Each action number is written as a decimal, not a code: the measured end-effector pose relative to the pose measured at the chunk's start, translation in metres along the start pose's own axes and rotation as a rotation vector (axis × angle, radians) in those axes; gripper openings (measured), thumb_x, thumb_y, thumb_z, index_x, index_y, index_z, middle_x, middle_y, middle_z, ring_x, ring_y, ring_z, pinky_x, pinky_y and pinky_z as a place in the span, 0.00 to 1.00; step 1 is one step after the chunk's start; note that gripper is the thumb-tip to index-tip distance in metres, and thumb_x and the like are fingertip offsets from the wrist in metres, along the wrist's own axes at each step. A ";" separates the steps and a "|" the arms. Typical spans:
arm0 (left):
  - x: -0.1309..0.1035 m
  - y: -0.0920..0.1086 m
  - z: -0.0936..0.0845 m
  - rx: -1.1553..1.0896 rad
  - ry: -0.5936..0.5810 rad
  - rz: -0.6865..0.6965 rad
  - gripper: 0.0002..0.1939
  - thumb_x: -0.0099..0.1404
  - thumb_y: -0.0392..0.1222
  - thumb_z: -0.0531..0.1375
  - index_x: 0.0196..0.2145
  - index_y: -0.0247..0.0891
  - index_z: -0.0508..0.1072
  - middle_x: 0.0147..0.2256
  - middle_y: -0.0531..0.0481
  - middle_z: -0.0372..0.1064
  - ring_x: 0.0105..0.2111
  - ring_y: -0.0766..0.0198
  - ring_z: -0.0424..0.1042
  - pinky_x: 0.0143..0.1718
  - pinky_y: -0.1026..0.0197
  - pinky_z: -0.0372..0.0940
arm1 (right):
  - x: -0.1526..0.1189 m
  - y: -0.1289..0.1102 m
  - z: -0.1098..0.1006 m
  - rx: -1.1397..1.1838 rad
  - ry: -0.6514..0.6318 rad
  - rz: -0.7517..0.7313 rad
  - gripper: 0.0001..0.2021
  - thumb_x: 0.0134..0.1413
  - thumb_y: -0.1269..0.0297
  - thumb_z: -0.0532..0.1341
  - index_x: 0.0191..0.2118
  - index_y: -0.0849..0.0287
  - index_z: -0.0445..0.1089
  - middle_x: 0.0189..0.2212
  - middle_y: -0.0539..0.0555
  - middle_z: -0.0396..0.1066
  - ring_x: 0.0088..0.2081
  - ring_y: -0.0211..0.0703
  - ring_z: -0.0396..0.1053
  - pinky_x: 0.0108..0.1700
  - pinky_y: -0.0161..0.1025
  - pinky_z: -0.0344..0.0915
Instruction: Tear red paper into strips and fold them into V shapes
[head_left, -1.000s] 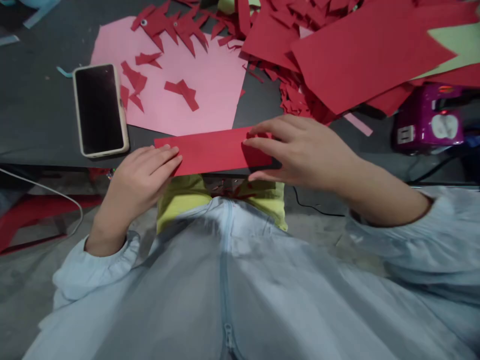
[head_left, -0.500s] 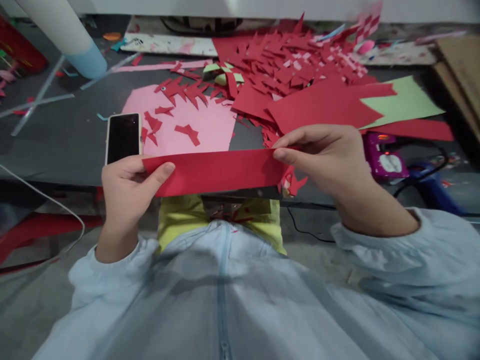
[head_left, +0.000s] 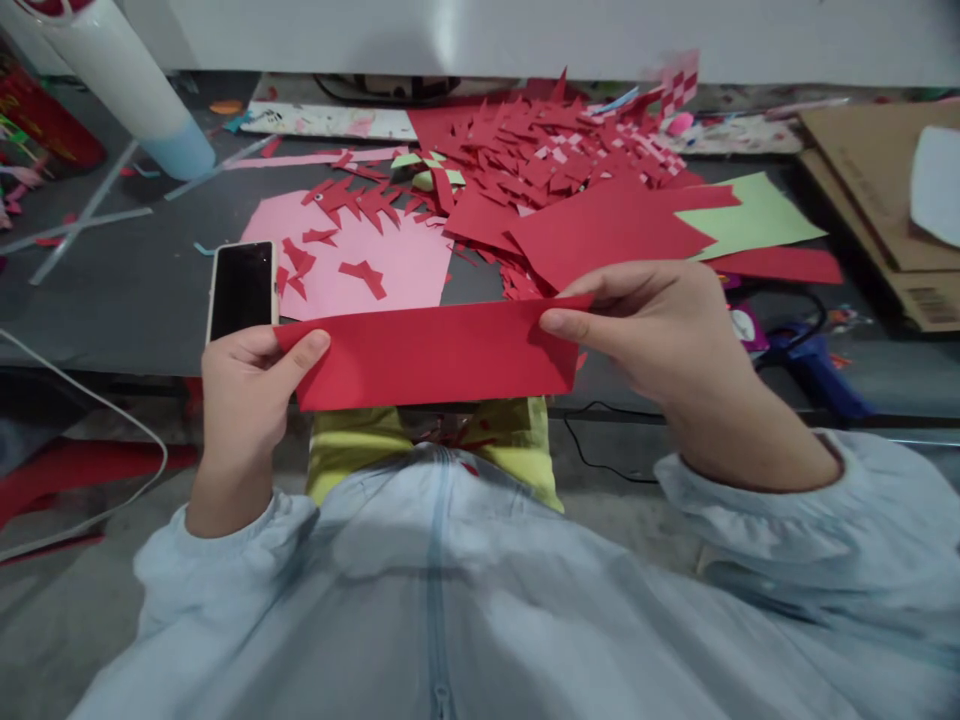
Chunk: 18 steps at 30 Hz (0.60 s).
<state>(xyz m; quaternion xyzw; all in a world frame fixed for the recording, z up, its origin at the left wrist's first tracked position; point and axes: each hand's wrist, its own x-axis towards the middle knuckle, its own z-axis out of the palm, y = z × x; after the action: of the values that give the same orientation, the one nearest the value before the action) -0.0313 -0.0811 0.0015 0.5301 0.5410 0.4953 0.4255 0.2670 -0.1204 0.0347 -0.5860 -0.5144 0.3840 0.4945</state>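
Observation:
A long strip of red paper is stretched between my two hands, above the table's front edge. My left hand pinches its left end, thumb on the near face. At the other end my right hand grips the upper corner between thumb and fingers. Behind the strip lies a pink sheet with small red cut pieces and a red spiky cut-out with an eye on it. A phone with a dark screen lies just beyond my left hand.
A heap of red paper cuttings covers the back middle. Larger red sheets and a green sheet lie to its right. Cardboard is at far right, a blue-handled tool nearer. A white-and-blue bottle stands back left.
The view has shifted, showing more cardboard on the right. The red strip now faces me slightly more fully and its right end has a raised corner. Both hands keep their hold.

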 end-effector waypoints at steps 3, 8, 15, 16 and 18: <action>-0.005 0.002 0.002 -0.032 -0.039 -0.019 0.14 0.50 0.53 0.72 0.29 0.42 0.81 0.28 0.51 0.78 0.27 0.63 0.75 0.28 0.59 0.74 | 0.000 0.001 -0.002 -0.028 0.039 0.031 0.07 0.34 0.65 0.74 0.22 0.59 0.77 0.18 0.50 0.75 0.21 0.39 0.72 0.23 0.34 0.71; -0.014 0.007 0.007 -0.018 -0.114 -0.032 0.14 0.54 0.54 0.70 0.29 0.40 0.80 0.26 0.51 0.76 0.25 0.63 0.73 0.26 0.60 0.71 | 0.000 0.010 -0.007 0.027 0.099 0.125 0.08 0.27 0.66 0.75 0.20 0.57 0.77 0.19 0.51 0.75 0.21 0.40 0.71 0.23 0.35 0.69; -0.017 0.018 0.013 0.148 -0.184 0.071 0.26 0.57 0.58 0.66 0.15 0.39 0.63 0.15 0.57 0.53 0.17 0.70 0.55 0.18 0.63 0.49 | -0.001 0.016 -0.012 -0.025 0.129 0.203 0.11 0.22 0.63 0.76 0.18 0.57 0.76 0.17 0.53 0.73 0.19 0.39 0.67 0.18 0.34 0.63; -0.015 0.019 0.014 0.194 -0.192 0.095 0.27 0.58 0.58 0.65 0.15 0.39 0.60 0.15 0.57 0.50 0.17 0.70 0.52 0.18 0.63 0.47 | 0.000 0.017 -0.013 -0.048 0.122 0.203 0.11 0.23 0.62 0.76 0.19 0.57 0.76 0.17 0.53 0.73 0.19 0.39 0.67 0.18 0.35 0.62; -0.011 0.018 0.016 0.338 -0.187 0.162 0.28 0.61 0.56 0.63 0.14 0.39 0.55 0.16 0.57 0.47 0.18 0.71 0.49 0.19 0.62 0.45 | 0.003 0.022 -0.013 -0.121 0.076 0.204 0.13 0.27 0.59 0.75 0.21 0.58 0.76 0.18 0.53 0.73 0.18 0.39 0.66 0.18 0.35 0.61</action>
<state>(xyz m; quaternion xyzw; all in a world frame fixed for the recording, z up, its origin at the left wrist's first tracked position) -0.0120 -0.0915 0.0158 0.6794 0.5300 0.3788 0.3377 0.2845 -0.1194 0.0164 -0.6780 -0.4552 0.3781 0.4361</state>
